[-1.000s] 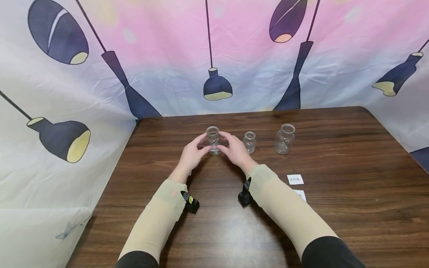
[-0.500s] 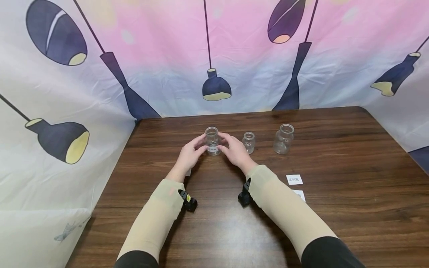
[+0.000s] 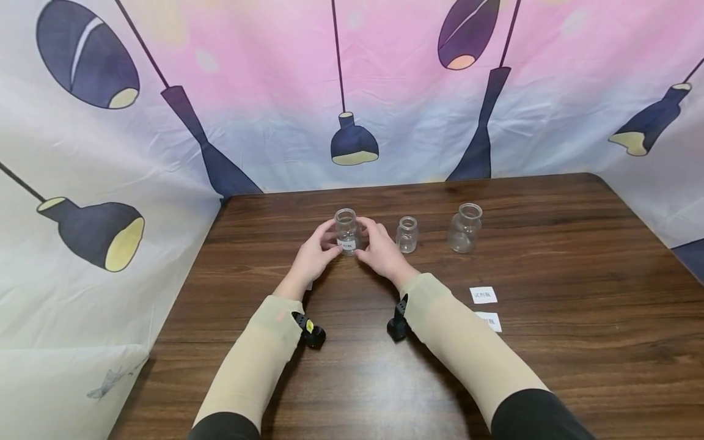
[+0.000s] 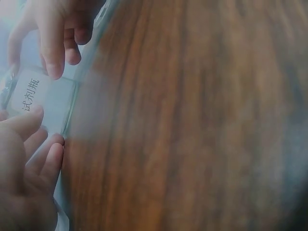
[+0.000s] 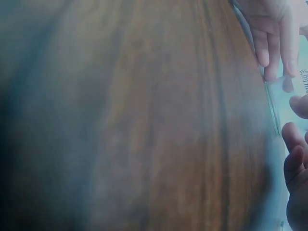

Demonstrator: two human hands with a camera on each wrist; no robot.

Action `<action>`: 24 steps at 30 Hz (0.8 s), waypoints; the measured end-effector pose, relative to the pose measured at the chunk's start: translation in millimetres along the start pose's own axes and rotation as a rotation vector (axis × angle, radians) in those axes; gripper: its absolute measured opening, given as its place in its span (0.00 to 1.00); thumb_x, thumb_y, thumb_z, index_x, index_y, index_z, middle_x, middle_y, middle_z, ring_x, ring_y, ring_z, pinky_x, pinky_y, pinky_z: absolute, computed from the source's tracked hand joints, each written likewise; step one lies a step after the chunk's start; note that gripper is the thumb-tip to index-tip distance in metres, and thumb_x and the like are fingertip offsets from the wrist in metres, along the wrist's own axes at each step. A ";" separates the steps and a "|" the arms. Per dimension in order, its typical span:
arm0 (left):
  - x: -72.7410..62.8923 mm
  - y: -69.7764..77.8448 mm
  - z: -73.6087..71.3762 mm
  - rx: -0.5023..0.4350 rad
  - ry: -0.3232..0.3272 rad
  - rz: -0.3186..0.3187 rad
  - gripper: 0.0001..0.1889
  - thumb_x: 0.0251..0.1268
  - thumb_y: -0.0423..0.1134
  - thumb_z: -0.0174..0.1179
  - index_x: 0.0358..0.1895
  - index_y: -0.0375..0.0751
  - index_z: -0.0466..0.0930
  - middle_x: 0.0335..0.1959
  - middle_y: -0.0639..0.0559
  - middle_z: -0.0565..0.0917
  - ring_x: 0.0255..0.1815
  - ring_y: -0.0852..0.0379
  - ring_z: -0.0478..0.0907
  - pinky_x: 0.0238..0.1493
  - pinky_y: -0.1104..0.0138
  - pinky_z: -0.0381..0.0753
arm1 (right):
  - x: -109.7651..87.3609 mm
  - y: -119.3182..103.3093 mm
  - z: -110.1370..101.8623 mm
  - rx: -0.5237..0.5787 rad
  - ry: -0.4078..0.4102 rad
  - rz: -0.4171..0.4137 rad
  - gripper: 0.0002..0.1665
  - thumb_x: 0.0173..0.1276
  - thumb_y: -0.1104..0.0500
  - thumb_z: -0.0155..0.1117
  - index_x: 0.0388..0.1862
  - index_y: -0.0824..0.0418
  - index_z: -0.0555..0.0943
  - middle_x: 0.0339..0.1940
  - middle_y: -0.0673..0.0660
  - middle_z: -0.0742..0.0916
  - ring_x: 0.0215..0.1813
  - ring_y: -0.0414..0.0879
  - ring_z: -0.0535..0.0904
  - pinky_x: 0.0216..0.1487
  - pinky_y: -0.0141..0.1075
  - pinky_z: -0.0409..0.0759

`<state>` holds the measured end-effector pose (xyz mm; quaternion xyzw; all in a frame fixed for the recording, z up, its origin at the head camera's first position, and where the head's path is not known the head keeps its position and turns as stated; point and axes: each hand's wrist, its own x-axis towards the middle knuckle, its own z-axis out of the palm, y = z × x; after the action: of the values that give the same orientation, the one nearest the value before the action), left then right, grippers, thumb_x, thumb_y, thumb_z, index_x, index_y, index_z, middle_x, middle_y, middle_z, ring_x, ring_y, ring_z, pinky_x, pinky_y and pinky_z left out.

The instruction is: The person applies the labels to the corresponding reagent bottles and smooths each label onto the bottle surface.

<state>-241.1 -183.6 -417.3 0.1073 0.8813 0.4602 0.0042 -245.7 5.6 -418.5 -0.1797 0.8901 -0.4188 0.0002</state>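
Note:
In the head view a clear glass jar [image 3: 346, 227] stands upright at the back of the table between my two hands. A white paper label [image 3: 346, 245] with dark handwritten characters faces me low on its side. My left hand [image 3: 311, 256] holds the jar from the left, thumb at the label's edge and fingers round the far side. From the right my right hand [image 3: 383, 249] holds it too, thumb near the base and fingers behind. The left wrist view shows the label [image 4: 30, 92] close up, with the left thumb overlapping its lower corner.
A smaller glass jar [image 3: 407, 234] stands just right of my right hand, and a larger one [image 3: 465, 228] farther right. Two written paper labels, an upper one [image 3: 483, 295] and a lower one [image 3: 491, 321], lie near my right forearm. A patterned cloth [image 3: 297, 140] hangs behind the table.
The label on the jar has come into fuller view as my thumbs drew apart. My right hand has shifted slightly left, and the smaller jar shows more fully beside it.

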 end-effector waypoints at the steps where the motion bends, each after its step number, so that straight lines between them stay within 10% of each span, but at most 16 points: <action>1: -0.1 -0.1 -0.1 -0.001 -0.002 0.002 0.33 0.66 0.35 0.57 0.72 0.57 0.56 0.59 0.45 0.75 0.51 0.48 0.77 0.51 0.55 0.75 | 0.1 -0.5 0.3 -0.007 0.003 0.000 0.41 0.63 0.59 0.65 0.71 0.51 0.55 0.52 0.59 0.71 0.45 0.48 0.76 0.43 0.40 0.77; 24: -2.1 -3.3 -2.0 0.007 0.004 0.005 0.32 0.67 0.36 0.57 0.70 0.61 0.58 0.56 0.46 0.77 0.51 0.49 0.77 0.53 0.53 0.74 | -1.5 1.3 -0.7 -0.005 0.026 -0.030 0.37 0.65 0.60 0.63 0.70 0.51 0.58 0.52 0.59 0.73 0.49 0.50 0.75 0.46 0.42 0.76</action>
<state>-239.8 -187.5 -419.0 0.1085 0.8826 0.4574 0.0011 -244.8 7.3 -419.3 -0.1876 0.8882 -0.4191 -0.0183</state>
